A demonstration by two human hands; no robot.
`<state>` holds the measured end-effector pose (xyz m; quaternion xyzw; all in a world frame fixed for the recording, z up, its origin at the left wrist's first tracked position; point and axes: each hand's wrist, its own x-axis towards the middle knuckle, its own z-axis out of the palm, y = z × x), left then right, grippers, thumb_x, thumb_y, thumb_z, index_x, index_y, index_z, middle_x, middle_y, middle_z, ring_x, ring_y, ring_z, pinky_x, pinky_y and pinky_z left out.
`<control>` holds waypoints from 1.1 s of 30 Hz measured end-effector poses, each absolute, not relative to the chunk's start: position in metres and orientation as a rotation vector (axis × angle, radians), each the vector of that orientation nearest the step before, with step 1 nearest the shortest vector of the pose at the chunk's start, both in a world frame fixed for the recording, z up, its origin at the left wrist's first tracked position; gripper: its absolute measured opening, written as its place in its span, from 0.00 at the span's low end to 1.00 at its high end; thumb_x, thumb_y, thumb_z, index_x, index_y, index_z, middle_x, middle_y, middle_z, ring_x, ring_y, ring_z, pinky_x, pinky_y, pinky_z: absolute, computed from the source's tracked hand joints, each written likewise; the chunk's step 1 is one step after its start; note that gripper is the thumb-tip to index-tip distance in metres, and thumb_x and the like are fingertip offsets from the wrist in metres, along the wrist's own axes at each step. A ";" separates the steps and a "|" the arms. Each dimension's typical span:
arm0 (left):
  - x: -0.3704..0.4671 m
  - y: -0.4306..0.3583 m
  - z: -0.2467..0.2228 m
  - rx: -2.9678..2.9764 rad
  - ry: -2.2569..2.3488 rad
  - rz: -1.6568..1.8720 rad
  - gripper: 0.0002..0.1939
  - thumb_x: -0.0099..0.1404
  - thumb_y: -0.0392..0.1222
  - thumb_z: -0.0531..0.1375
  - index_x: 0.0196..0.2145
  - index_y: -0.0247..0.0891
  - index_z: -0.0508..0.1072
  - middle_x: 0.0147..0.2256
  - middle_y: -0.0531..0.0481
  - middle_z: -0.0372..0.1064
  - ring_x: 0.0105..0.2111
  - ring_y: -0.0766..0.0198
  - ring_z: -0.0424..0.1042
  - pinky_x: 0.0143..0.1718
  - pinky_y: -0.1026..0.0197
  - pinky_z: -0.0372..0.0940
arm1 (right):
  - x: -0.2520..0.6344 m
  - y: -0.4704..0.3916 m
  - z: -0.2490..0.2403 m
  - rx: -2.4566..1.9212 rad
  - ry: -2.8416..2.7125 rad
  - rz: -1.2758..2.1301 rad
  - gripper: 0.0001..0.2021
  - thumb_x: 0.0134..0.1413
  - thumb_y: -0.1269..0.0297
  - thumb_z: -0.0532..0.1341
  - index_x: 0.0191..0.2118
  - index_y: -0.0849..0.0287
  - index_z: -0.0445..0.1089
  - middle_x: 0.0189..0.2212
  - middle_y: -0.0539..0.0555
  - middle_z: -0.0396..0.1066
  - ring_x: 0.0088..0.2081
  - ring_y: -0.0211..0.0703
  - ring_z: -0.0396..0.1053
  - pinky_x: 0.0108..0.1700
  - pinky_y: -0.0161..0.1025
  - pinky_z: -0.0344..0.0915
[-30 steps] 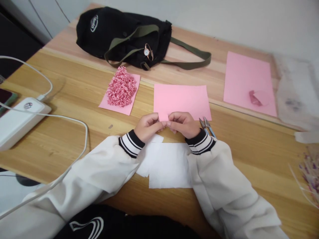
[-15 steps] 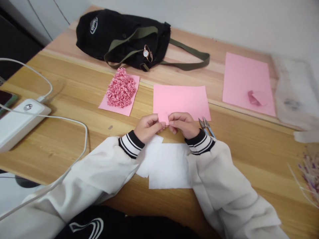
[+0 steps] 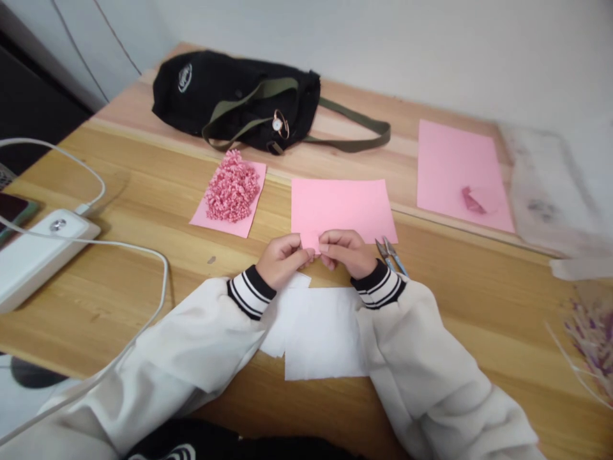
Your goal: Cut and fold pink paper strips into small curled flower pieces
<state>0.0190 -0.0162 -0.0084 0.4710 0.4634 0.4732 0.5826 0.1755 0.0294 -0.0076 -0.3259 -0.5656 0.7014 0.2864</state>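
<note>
So much pink here lol. The small paper piece (image 3: 310, 241) pinched between the left hand (image 3: 282, 259) and right hand (image 3: 348, 252) is pale pink, same shade as the pink sheet (image 3: 342, 204) behind it and the bigger pink sheet (image 3: 457, 172) off to the side. The pile of curled bits (image 3: 232, 186) is a deeper rose pink. Sleeves (image 3: 215, 326) are cream with black cuffs striped white. White paper (image 3: 320, 332) sits on a honey wood-grain table (image 3: 143, 191). Bag (image 3: 230, 99) is black with an olive green strap and a white logo. Charger block (image 3: 33, 246) and cable are white.
</note>
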 end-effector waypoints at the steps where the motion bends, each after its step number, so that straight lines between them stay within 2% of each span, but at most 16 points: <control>1: 0.019 -0.016 -0.009 1.103 1.085 1.091 0.10 0.51 0.44 0.63 0.23 0.33 0.70 0.17 0.55 0.62 0.19 0.71 0.59 0.21 0.66 0.56 | 0.175 0.029 -0.008 -0.876 -1.505 1.881 0.12 0.42 0.59 0.63 0.21 0.62 0.64 0.13 0.45 0.61 0.15 0.29 0.55 0.18 0.29 0.51; 10: 0.019 -0.015 -0.015 1.117 1.109 1.056 0.13 0.51 0.49 0.61 0.22 0.35 0.68 0.17 0.54 0.60 0.19 0.69 0.57 0.21 0.64 0.52 | 0.173 0.030 -0.016 -0.993 -1.504 1.884 0.13 0.40 0.58 0.63 0.20 0.62 0.62 0.12 0.45 0.60 0.13 0.29 0.55 0.17 0.28 0.51; 17: 0.022 -0.014 -0.016 1.096 1.126 1.039 0.14 0.50 0.48 0.58 0.22 0.33 0.66 0.17 0.54 0.59 0.18 0.70 0.56 0.22 0.65 0.52 | 0.172 0.030 -0.022 -1.027 -1.518 1.847 0.16 0.39 0.54 0.63 0.20 0.61 0.60 0.11 0.45 0.59 0.12 0.28 0.53 0.16 0.28 0.49; 24: 0.022 -0.013 -0.010 1.070 1.121 1.042 0.14 0.48 0.49 0.58 0.22 0.33 0.66 0.17 0.54 0.59 0.18 0.70 0.57 0.22 0.64 0.53 | 0.170 0.029 -0.013 -1.035 -1.514 1.834 0.14 0.38 0.56 0.63 0.20 0.62 0.62 0.11 0.45 0.59 0.13 0.28 0.54 0.17 0.28 0.50; 33: 0.018 -0.013 -0.019 1.177 1.147 1.004 0.13 0.53 0.47 0.56 0.23 0.33 0.66 0.19 0.52 0.58 0.20 0.69 0.56 0.23 0.63 0.52 | 0.174 0.032 -0.020 -1.003 -1.489 1.919 0.16 0.40 0.54 0.63 0.20 0.62 0.62 0.12 0.45 0.59 0.13 0.28 0.54 0.17 0.28 0.50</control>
